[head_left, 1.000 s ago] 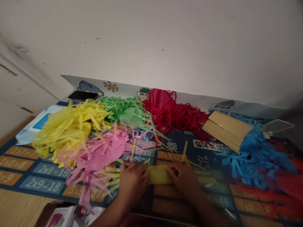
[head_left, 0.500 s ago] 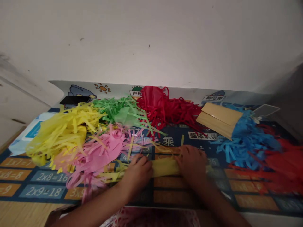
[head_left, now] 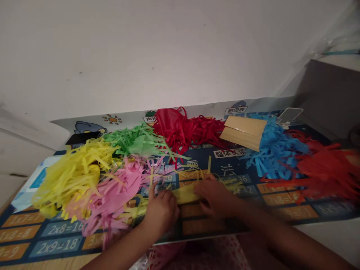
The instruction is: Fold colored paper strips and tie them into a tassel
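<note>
A strip of pale yellow tissue paper with fringed ends lies across the mat in front of me. My left hand is curled closed on its left part, the thumb side up. My right hand has its fingers bent over the right part and pinches it; the fingertips are partly hidden. Loose yellow fringe spreads past both hands. Close to my left hand lies a heap of pink fringed tissue paper, touching the yellow fringe.
Fringed heaps of yellow, green, red and blue paper ring the back. More red paper lies right. A tan paper packet, a black phone and a wipes pack rest on the printed mat.
The view has tilted and swung to the right. My right hand has shifted left along the yellow paper, nearer to my left hand, and fringe now shows beyond it.
</note>
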Tool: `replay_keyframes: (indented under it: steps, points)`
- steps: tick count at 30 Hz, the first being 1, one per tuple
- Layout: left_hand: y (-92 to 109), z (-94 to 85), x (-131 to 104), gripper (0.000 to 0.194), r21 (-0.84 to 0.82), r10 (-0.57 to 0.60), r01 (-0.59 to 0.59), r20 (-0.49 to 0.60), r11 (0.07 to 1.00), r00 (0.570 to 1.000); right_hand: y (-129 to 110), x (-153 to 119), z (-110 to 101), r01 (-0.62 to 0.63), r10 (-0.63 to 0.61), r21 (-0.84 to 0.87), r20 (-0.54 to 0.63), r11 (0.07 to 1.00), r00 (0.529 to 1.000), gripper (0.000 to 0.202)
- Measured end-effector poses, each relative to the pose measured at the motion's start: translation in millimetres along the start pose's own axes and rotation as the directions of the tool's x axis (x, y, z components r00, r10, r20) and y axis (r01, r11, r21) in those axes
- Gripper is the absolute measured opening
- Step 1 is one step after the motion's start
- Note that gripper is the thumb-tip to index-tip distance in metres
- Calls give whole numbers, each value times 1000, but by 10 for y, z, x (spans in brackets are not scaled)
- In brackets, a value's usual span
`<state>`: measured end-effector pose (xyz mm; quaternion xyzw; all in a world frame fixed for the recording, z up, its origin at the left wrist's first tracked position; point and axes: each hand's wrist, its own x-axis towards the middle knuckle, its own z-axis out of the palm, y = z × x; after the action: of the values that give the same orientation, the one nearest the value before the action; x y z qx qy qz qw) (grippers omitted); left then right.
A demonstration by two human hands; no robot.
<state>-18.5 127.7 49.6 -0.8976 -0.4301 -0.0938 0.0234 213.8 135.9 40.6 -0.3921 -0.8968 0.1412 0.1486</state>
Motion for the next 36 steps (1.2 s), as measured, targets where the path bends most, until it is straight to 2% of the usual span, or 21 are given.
replay_keyframes:
  steps: [2, 5, 8, 11, 18, 24, 27, 32, 36]
  points:
    - [-53, -22, -26, 14, -69, -21, 19, -27, 997, 999, -5, 11, -1, 50, -50, -22, 5, 999, 999, 20]
    - [-69, -65, -45, 11, -109, -54, 53, -4, 993, 999, 48, 50, 53, 82, -84, -72, -33, 994, 996, 10]
    - [-54, -67, -52, 21, -93, -69, 70, 11, 993, 998, 156, 90, 103, 22, -20, 17, -98, 1000, 995, 11]
    - [-74, -26, -57, 12, -97, -83, 83, 3, 992, 997, 225, 104, 117, -26, 38, 116, -103, 993, 994, 10]
    - [-183, 11, -109, 19, -234, -81, 57, -97, 971, 992, 283, 60, 189, -4, 35, 219, -141, 976, 989, 6]
    - [-197, 22, -195, 12, -264, -111, 68, -152, 962, 982, 345, 49, 230, 19, 27, 273, -163, 962, 986, 7]
    - [-259, 51, -219, 16, -312, -134, 84, -142, 946, 981, 329, 67, 199, -28, 63, 255, -130, 967, 989, 12]
    - [-337, 97, -136, 26, -307, -221, 206, -16, 929, 975, 271, 173, 179, -207, 221, 143, -92, 968, 971, 15]
    - [-346, 159, -66, 32, -269, -264, 248, -25, 931, 964, 259, 232, 200, -250, 259, 97, -93, 963, 961, 17]
